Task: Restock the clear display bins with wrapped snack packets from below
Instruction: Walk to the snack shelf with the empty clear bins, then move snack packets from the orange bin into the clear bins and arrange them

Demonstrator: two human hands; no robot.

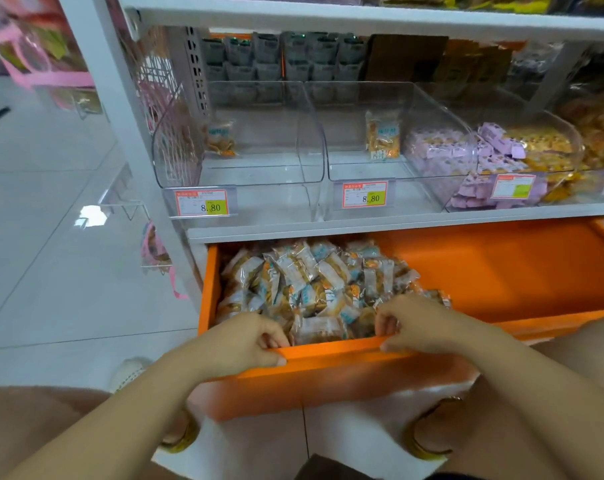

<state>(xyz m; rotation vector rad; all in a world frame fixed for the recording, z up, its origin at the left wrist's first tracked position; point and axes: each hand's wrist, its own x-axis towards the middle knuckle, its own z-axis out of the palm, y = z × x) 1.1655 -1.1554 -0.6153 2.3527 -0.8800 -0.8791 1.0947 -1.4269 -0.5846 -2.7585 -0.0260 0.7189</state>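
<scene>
An orange drawer (484,271) stands pulled out under the shelf, its left part heaped with wrapped snack packets (314,285). My left hand (248,341) and my right hand (418,323) both grip the drawer's front rim (331,351), fingers curled over its edge. Above it, two clear display bins sit almost bare: the left bin (259,174) holds one packet (221,138) at its back left, the middle bin (380,171) holds one upright packet (383,135).
A third clear bin (553,188) to the right holds purple and yellow wrapped sweets. Price tags (201,202) reading 8.80 hang on the bin fronts. A white shelf post (120,109) rises at left, with tiled floor (44,220) beside it. My knees and sandalled feet frame the drawer.
</scene>
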